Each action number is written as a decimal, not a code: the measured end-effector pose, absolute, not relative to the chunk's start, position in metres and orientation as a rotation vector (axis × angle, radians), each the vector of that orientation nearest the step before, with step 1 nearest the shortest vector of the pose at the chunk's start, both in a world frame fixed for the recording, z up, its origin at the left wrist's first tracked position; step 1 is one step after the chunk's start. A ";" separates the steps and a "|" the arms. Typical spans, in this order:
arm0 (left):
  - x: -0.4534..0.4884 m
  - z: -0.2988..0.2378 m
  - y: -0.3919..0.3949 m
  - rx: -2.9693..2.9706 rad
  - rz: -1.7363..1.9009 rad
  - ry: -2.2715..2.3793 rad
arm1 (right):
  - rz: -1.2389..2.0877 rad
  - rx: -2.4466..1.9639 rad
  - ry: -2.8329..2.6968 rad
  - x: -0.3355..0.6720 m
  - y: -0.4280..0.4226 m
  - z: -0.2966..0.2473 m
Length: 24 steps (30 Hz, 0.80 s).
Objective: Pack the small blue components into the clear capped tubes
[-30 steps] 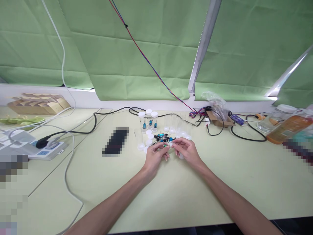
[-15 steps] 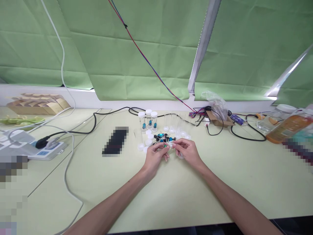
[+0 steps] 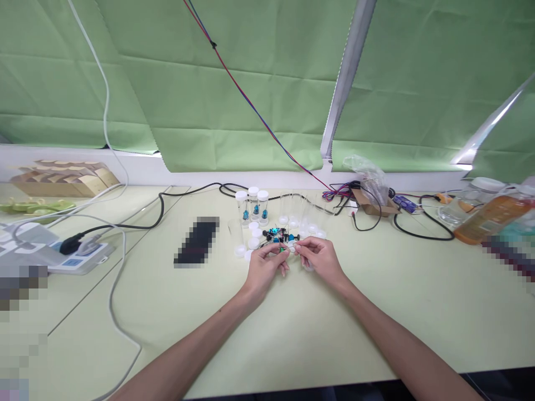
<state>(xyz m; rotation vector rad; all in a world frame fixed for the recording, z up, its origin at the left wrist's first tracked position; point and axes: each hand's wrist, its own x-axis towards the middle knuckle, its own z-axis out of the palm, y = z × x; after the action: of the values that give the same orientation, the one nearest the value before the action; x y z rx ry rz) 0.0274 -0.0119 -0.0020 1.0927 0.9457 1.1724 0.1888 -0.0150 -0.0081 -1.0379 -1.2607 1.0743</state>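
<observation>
Cartons (image 3: pixel 62 179): brown, at the far left of the desk (image 3: pixel 267 351), close to the wall
Power strip (image 3: pixel 88 259): white, nearer the desk's front than the cartons, a black plug (image 3: pixel 72 244) seated in it
Dark slab (image 3: pixel 197 242): blurred out on my feed, so I cannot tell what it is; lying well apart from the small pieces
Lone tube (image 3: pixel 236 231): clear, standing just beside the white caps, white at its base
Capped tubes (image 3: pixel 253 204): three, upright, each with a blue piece inside
White caps (image 3: pixel 253 243): loose, between the lone tube and the heap
Left hand (image 3: pixel 263 270): I have thumb and fingers pinched on a small green piece (image 3: pixel 282 249)
Green piece: at the left fingertips, just in front of the heap; too small for me to read its shape
Heap (image 3: pixel 282 235): blue and black parts, just beyond both hands
Clear tubes (image 3: pixel 295 210): upright, behind the right hand
Right hand (image 3: pixel 320 259): thumb and forefinger nipped together on a thin lead (image 3: pixel 290 248) beside the green piece
Cardboard tray (image 3: pixel 380 210): plastic bag (image 3: pixel 371 177) in it
Orange bottle (image 3: pixel 493 220): far right, beside a clear jar (image 3: pixel 461 209)
</observation>
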 end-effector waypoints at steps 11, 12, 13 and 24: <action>0.026 0.000 -0.013 1.123 1.147 0.969 | 1.069 -1.041 -1.275 0.189 -0.013 -0.008; 0.026 0.000 -0.013 1.126 1.147 0.969 | 1.067 -1.042 -1.277 0.189 -0.013 -0.008; 0.026 0.000 -0.013 1.129 1.146 0.969 | 1.065 -1.044 -1.278 0.189 -0.013 -0.008; 0.027 -0.004 -0.011 1.160 1.159 0.940 | 1.054 -1.046 -1.301 0.190 -0.014 -0.008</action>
<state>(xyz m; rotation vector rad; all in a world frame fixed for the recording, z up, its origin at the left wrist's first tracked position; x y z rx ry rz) 0.0265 -0.0112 -0.0038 1.1598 0.9397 1.1592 0.1897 -0.0137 -0.0077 -1.0462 -1.3014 1.0542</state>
